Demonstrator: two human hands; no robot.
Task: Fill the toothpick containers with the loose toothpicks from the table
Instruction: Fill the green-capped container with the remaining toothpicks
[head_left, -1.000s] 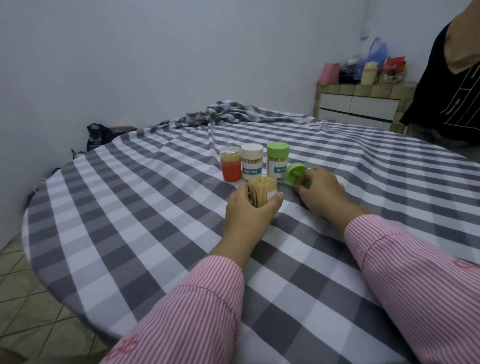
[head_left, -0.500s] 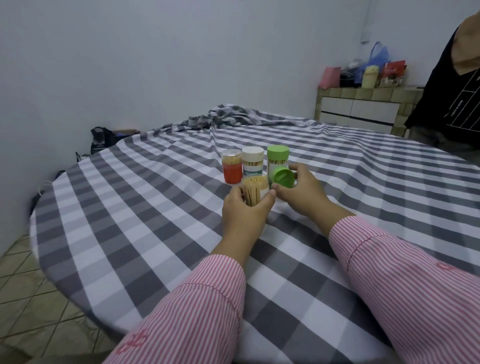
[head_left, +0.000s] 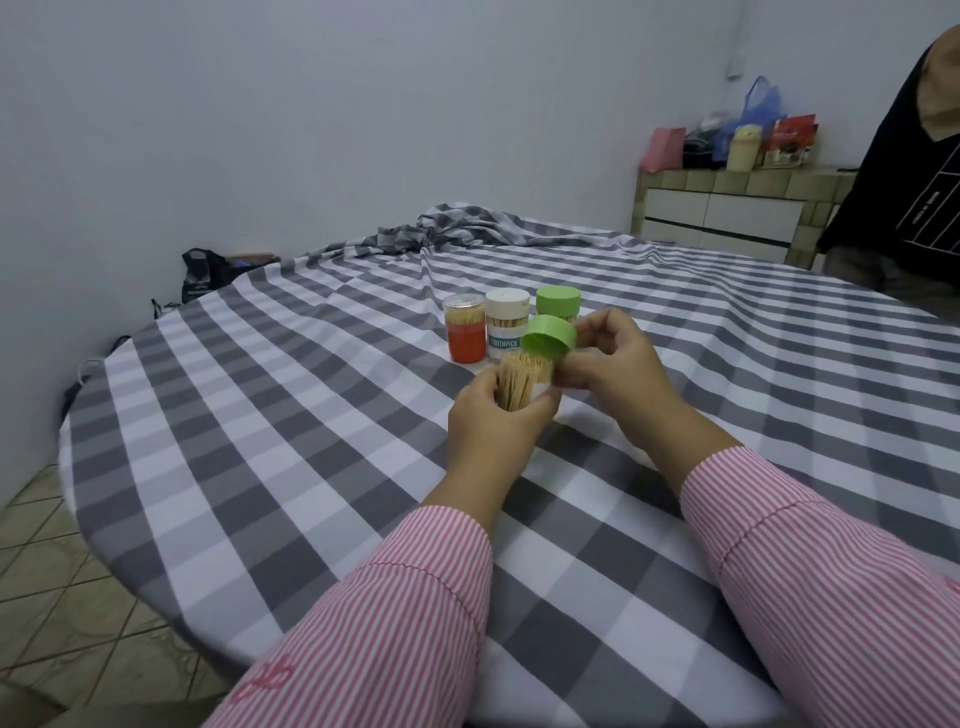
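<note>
Toothpicks (head_left: 521, 383) fill an open container (head_left: 540, 391) held in the left hand (head_left: 493, 423), its grip curled around it above the table (head_left: 322, 467). Right hand (head_left: 613, 371) pinches a green lid (head_left: 549, 339), tilted just over the container.

The only word that reads clearly is "TOOTHPICK", in white capitals on a teal band across the label of the white-lidded container (head_left: 506, 326) standing on the counter (head_left: 270, 426). A black garment (head_left: 914, 171) at the right edge carries white lines and small white lettering, too small to make out.
</note>
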